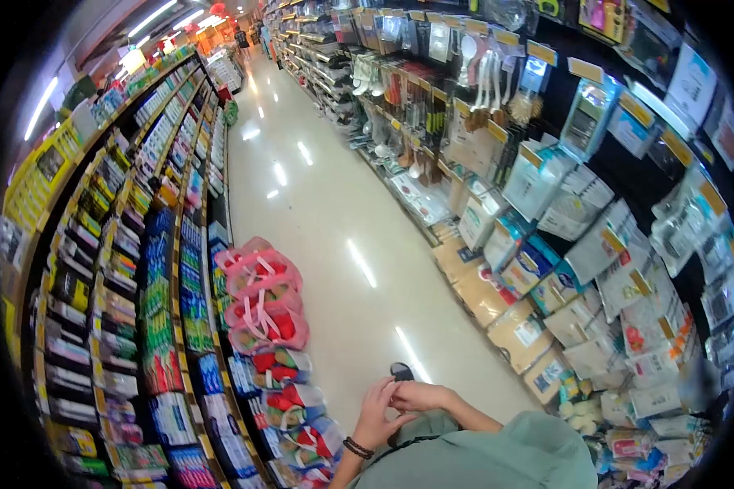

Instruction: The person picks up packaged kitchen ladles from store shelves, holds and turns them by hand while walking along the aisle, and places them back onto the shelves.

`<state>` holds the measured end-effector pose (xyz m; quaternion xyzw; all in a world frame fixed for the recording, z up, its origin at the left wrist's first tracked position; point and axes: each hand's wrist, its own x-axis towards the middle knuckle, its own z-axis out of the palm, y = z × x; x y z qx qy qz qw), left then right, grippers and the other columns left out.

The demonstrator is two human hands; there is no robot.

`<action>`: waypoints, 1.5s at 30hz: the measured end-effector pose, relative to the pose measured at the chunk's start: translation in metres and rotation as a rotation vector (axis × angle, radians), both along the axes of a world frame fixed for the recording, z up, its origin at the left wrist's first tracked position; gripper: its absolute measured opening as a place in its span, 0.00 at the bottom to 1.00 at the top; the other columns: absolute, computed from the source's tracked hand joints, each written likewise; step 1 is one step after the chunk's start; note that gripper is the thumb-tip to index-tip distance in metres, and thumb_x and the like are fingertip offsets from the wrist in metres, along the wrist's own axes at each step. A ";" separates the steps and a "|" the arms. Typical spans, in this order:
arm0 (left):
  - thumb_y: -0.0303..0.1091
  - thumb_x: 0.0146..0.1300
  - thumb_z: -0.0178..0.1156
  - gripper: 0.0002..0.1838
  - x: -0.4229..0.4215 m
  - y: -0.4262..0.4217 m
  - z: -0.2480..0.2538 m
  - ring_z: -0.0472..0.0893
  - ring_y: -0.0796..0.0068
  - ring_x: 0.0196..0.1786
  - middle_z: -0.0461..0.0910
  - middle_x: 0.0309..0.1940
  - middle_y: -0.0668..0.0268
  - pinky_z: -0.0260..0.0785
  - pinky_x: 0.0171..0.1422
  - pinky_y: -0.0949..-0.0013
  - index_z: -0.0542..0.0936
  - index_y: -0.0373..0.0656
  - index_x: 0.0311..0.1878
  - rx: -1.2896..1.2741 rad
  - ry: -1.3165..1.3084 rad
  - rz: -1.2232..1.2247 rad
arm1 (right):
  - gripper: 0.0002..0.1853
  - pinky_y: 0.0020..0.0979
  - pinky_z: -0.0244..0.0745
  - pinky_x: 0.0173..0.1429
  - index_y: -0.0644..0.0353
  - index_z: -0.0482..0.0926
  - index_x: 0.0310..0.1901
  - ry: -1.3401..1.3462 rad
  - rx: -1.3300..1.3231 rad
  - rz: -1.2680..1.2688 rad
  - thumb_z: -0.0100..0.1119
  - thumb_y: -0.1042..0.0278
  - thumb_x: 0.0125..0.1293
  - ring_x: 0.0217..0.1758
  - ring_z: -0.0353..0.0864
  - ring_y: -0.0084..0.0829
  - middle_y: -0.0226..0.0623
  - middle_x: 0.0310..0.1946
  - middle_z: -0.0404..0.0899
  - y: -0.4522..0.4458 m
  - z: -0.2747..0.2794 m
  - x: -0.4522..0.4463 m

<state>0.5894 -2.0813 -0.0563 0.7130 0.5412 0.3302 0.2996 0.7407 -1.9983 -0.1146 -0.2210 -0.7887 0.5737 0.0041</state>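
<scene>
Low in the view, my left hand (377, 414) and my right hand (422, 396) meet in front of the green shirt (481, 456). The fingers of both hands come together and overlap, and whether anything small is between them is hidden. Dark beads (357, 447) circle my left wrist. A dark shoe (400, 371) shows on the floor just beyond the hands.
Shelves of boxed goods (171, 318) line the left side. Pink bags (267, 314) and red-and-white bundles (298, 407) stand along their foot. Packaged household goods (538, 261) hang on the right. A shiny floor (334, 204) runs between, with people (243, 41) far off.
</scene>
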 end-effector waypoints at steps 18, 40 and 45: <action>0.57 0.54 0.66 0.28 -0.147 0.381 -0.009 0.78 0.60 0.47 0.78 0.42 0.61 0.70 0.49 0.59 0.79 0.43 0.48 0.075 0.165 -0.072 | 0.19 0.39 0.67 0.62 0.60 0.77 0.54 -0.299 0.093 0.182 0.50 0.61 0.65 0.56 0.74 0.44 0.48 0.53 0.77 0.355 -0.070 -0.166; 0.45 0.55 0.68 0.26 -0.360 0.840 -0.012 0.73 0.58 0.59 0.78 0.55 0.62 0.61 0.65 0.56 0.79 0.43 0.55 0.068 0.086 -0.133 | 0.17 0.38 0.68 0.58 0.59 0.75 0.50 -0.226 0.394 0.150 0.53 0.58 0.64 0.52 0.72 0.41 0.47 0.50 0.74 0.823 -0.021 -0.376; 0.36 0.59 0.65 0.23 -0.403 0.946 -0.027 0.73 0.54 0.60 0.77 0.54 0.57 0.64 0.64 0.56 0.77 0.43 0.58 0.001 0.091 -0.029 | 0.12 0.41 0.70 0.42 0.62 0.74 0.38 -0.051 0.184 0.052 0.54 0.60 0.63 0.36 0.75 0.41 0.46 0.33 0.77 0.943 -0.070 -0.399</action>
